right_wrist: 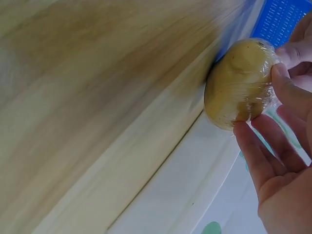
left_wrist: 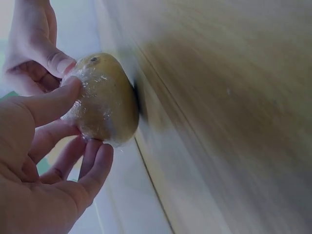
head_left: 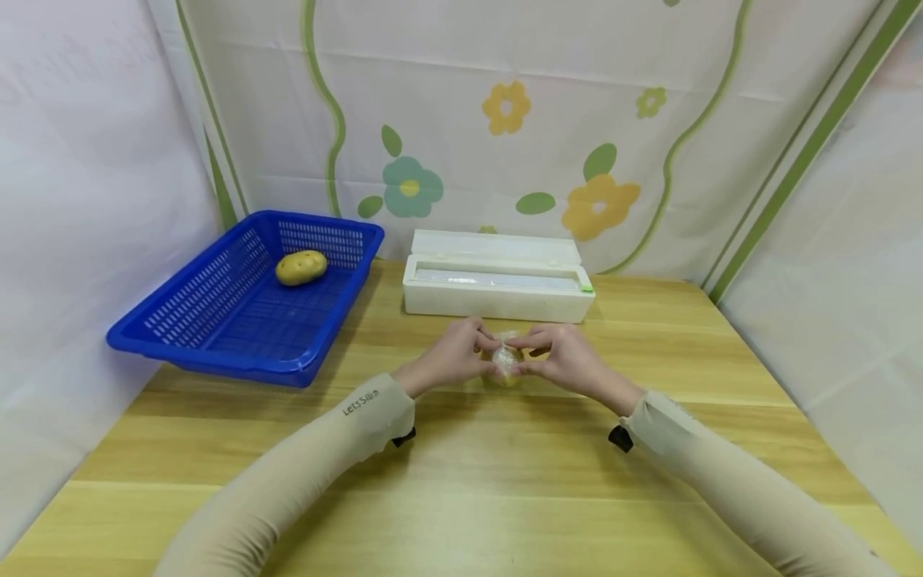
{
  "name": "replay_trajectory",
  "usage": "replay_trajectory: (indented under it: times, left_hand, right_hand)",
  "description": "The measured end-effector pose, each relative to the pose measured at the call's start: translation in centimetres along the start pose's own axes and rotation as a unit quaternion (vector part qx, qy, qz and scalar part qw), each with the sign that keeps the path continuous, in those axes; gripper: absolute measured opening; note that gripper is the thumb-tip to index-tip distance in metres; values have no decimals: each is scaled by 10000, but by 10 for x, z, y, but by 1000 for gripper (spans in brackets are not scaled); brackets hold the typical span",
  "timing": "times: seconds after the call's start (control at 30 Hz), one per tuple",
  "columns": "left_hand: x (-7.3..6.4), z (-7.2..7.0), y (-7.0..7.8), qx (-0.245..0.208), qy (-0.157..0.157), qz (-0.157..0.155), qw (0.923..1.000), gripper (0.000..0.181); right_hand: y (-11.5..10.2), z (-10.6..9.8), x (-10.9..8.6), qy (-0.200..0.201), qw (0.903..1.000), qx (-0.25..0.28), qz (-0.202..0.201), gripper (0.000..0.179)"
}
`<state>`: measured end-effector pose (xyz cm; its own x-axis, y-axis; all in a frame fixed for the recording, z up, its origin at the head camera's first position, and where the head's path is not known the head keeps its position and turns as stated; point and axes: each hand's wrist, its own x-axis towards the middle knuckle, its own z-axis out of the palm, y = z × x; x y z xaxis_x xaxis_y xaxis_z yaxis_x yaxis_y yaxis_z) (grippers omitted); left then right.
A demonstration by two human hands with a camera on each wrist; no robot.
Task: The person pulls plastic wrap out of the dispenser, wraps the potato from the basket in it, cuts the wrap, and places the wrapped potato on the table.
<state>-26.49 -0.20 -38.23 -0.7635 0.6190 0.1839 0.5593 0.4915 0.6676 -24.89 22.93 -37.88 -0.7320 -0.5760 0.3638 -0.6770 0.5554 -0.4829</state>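
A potato [head_left: 507,378] with clear cling film around it sits on the wooden table, between the two hands. My left hand [head_left: 458,351] pinches the film and potato from the left, thumb and fingertips on the wrapped side. From the right, my right hand [head_left: 566,358] does the same, its thumb close to the left one. Shiny, crinkled film on the potato [left_wrist: 111,100] shows in the left wrist view, bunched where the fingertips meet. In the right wrist view the film lies smoother over the potato [right_wrist: 234,85].
Behind the hands stands a long white box [head_left: 497,303] with its lid raised and a slot along its top. A blue plastic basket [head_left: 317,344] at the left holds one bare potato [head_left: 301,268]. White cloth with printed flowers [head_left: 461,96] hangs behind the table [head_left: 497,497].
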Motion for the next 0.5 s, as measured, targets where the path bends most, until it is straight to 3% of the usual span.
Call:
replay_trajectory:
  times: [0.13, 0.3, 0.5]
  left_hand:
    - [0, 0, -2, -174, -12, 90, 9998, 38]
    - [1, 3, -7, -406, 145, 214, 9988, 26]
    - [1, 3, -10, -859, 430, -165, 9952, 17]
  right_hand:
    - [0, 0, -1, 22, 9988, -255, -406, 35]
    - [0, 1, -2, 63, 9976, -298, -614, 36]
    - [-1, 4, -3, 114, 9933, -587, -989, 37]
